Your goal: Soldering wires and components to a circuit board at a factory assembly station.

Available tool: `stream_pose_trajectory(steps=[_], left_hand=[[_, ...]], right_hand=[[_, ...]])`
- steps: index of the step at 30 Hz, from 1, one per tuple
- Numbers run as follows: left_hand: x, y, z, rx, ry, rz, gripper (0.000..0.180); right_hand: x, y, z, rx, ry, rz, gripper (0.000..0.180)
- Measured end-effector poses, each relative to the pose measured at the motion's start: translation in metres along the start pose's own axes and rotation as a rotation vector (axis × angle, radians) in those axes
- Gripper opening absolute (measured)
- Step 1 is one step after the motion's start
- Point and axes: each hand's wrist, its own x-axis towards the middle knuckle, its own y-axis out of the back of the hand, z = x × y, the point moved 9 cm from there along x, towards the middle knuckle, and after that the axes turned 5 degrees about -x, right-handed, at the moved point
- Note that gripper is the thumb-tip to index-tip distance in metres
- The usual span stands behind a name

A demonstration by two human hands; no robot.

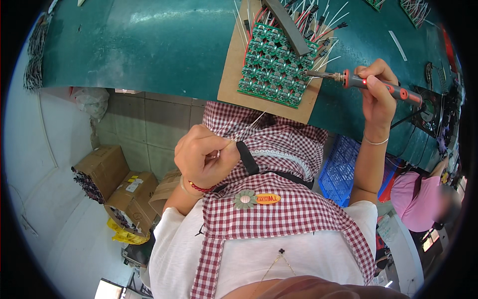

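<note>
Cardboard boxes [107, 172] on the floor at far left, below the tabletop's [149, 45] near edge, well apart from the work. Left hand [204, 157] held off the tabletop, in front of a red-checked apron [279, 209]; grip closed, thumb and fingers pinching a thin pale wire [246, 128] that slants up toward the tabletop's near edge. Just beyond that edge, a brown cardboard sheet [231, 74] lies on the green tabletop, one corner overhanging. On it, a panel of small green circuit boards [274, 67], red and white leads fanning out past its far side. A dark flat bar [289, 25] lies tilted across the panel's far part. Right hand [378, 94] rests near the tabletop's right part, grip closed around a soldering iron [368, 83] with red and black handle; its metal tip points left, touching the panel's right edge. Blue crate [343, 169] below the tabletop, right of the apron.
</note>
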Motion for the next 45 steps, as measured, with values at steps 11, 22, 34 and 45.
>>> stream_pose_trajectory(steps=[11,22,34,45], left_hand=[[-0.003,0.001,-0.008,0.025,0.041,-0.003,0.02],[-0.002,0.005,-0.015,0.055,0.044,0.036,0.024],[-0.002,0.005,-0.017,0.03,0.058,0.051,0.022],[0.0,0.007,-0.007,0.01,-0.005,0.036,0.017]], right_hand=[[0.009,-0.022,0.01,-0.089,-0.049,-0.036,0.014],[0.01,-0.031,0.01,-0.079,-0.054,-0.062,0.013],[0.01,-0.03,0.0,-0.112,-0.026,-0.063,0.013],[0.011,-0.03,0.006,-0.109,-0.052,-0.059,0.014]])
